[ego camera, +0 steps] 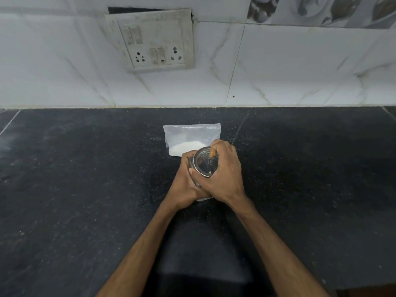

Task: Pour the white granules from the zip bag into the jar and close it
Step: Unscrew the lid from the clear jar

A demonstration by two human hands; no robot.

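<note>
Gripping the jar [197, 185] body with left hand [185, 187], curling right hand [225, 175] round its lid [204, 163], with zip bag [190, 133] of white granules [186, 148] just beside at twelve o'clock

Left hand [184, 185] and right hand [222, 179] round glass jar [203, 163] on dark counter [85, 189], zip bag [189, 136] behind.

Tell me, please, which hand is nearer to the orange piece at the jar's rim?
Right. The right hand curls over the far rim at the orange piece; the left hand grips the jar on its opposite side.
</note>
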